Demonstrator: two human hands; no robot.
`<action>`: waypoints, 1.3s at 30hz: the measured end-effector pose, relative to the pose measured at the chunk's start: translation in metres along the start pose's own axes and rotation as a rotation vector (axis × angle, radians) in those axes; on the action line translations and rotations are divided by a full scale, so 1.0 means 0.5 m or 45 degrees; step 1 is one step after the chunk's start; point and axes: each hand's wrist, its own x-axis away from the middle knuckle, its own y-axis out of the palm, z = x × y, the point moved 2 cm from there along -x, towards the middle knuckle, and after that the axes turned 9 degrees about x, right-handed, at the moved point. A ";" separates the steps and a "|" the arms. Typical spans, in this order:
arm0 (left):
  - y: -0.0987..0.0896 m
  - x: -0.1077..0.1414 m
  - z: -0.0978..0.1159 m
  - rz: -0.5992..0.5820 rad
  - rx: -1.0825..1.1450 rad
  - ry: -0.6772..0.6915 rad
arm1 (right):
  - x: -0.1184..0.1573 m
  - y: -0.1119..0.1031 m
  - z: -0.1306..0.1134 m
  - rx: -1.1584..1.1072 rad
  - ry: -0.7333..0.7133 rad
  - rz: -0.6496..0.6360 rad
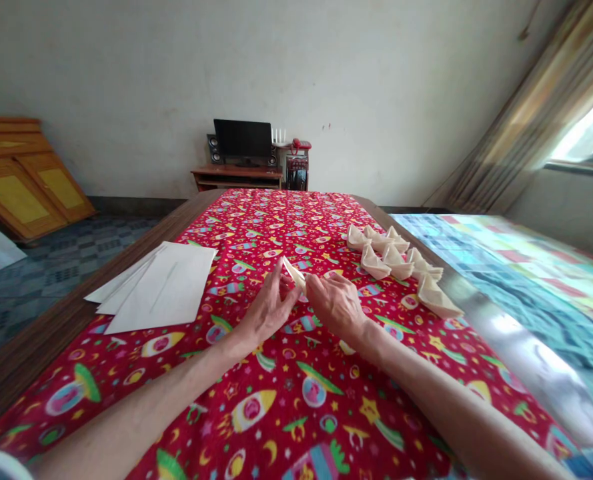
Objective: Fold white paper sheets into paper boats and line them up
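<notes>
Basically, left: fanned off-white sheets (179, 300), top one with a thin gray line. Left hand (270, 305), thumb and fingers around the folded piece (293, 272), holds it: small, off-white, pointed, mid-scene over red rocket-print cloth (286, 373). Right hand (337, 303), knuckles up, fingers curled, pinches its near end. Right: peaked off-white shapes (397, 265), grouped near the cloth edge.

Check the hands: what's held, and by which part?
A small folded paper, held in both hands: the left hand at its left side, the right hand at its right end. Exact finger contact is too small to tell.
</notes>
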 end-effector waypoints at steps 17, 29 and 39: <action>0.000 -0.016 0.029 0.074 -0.249 0.008 | -0.005 -0.023 -0.008 -0.100 0.338 -0.122; -0.017 -0.031 -0.010 -0.070 -0.237 0.157 | 0.015 0.007 0.026 -0.346 0.498 -0.275; 0.000 -0.031 -0.028 -0.219 -0.390 0.241 | 0.007 0.031 0.015 -0.328 0.436 -0.284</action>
